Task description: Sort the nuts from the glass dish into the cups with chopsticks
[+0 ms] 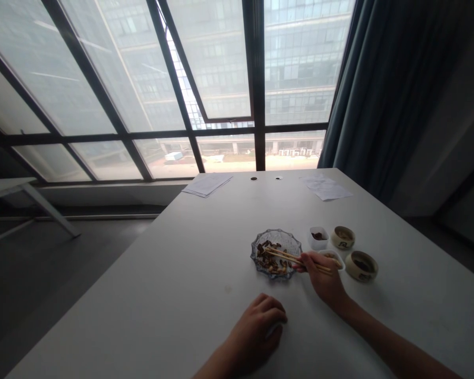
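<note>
Because the right hand (324, 277) grips the chopsticks (286, 256) just beside the glass dish (292, 243), their tips reach brown pieces (265, 259) inside it, while the left hand (259, 322), seemingly empty, curls loosely before it.

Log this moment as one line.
right hand: holding chopsticks, tips at brown pieces in glass dish | left hand: curled, nothing visibly held | beside dish: two white containers, two round pots
</note>
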Motion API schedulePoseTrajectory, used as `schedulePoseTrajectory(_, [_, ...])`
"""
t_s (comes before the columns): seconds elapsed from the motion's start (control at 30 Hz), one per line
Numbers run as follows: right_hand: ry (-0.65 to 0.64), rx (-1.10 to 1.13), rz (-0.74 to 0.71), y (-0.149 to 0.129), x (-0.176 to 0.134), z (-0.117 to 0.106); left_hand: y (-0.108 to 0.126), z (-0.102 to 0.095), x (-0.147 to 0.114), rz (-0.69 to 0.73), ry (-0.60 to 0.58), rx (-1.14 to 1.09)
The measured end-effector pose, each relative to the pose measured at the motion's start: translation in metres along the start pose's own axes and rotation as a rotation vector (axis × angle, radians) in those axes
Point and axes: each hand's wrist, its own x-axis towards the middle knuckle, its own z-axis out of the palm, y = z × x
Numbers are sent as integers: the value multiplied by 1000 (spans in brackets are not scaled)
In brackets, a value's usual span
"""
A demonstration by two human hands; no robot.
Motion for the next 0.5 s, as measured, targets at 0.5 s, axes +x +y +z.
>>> schedulePoseTrajectory(0.5, [562,-223,-184,-47,-12,-148,0,0,1,3,-4,-11])
